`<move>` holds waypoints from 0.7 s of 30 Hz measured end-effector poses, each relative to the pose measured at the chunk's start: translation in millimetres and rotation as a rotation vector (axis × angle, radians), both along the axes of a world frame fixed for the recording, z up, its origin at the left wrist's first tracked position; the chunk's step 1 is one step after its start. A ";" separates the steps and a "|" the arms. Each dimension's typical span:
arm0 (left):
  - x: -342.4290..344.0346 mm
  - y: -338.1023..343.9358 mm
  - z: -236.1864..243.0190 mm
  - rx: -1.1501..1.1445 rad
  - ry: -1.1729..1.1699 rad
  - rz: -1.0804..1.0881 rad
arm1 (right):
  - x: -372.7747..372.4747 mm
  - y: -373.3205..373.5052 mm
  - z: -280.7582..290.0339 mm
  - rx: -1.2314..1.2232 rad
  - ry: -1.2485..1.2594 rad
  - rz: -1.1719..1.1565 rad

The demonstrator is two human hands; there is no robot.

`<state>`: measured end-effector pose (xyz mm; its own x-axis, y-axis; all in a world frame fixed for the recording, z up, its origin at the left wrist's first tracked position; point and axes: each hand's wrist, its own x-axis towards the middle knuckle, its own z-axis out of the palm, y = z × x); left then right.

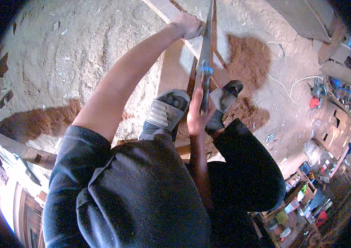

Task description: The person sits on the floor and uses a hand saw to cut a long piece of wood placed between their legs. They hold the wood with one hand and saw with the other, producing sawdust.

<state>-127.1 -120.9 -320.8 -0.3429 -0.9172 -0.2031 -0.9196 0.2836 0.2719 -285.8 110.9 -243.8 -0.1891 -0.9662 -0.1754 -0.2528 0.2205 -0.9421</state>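
A handsaw [206, 45] with a long narrow blade points away from me, and my right hand [196, 115] is closed around its handle. There is a blue patch where the blade meets the handle. My left hand [188, 25] grips a pale wooden board [159, 7] that runs slantwise from the upper left, just left of the blade. The saw passes across or right beside this board; I cannot tell how deep the teeth sit. My sandalled left foot [166, 109] rests at the near end of a wider plank [172, 68], and my other foot [223, 99] is right of the saw handle.
Reddish sawdust [247, 62] lies in heaps on the dirt floor, with another heap [43, 120] to the left. A white cable [281, 84] curls at the right. Beyond it are a cluttered shelf [299, 194], a wooden panel [334, 124] and boards [303, 16].
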 end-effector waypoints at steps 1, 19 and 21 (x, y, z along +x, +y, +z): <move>-3.5 -1.4 2.5 0.014 -0.008 0.010 | 2.7 -14.2 3.8 0.080 -0.032 0.002; -0.3 -0.6 1.4 0.016 0.034 -0.024 | -13.4 23.1 -12.9 -0.061 0.135 0.047; -4.8 1.0 3.9 0.021 0.064 -0.010 | -5.9 -11.2 -5.7 -0.054 0.247 0.118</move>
<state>-131.9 -119.9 -316.9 -0.3653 -0.9093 -0.1993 -0.8972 0.2869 0.3356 -291.7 99.7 -249.5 -0.1057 -0.9907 -0.0852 -0.4971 0.1269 -0.8584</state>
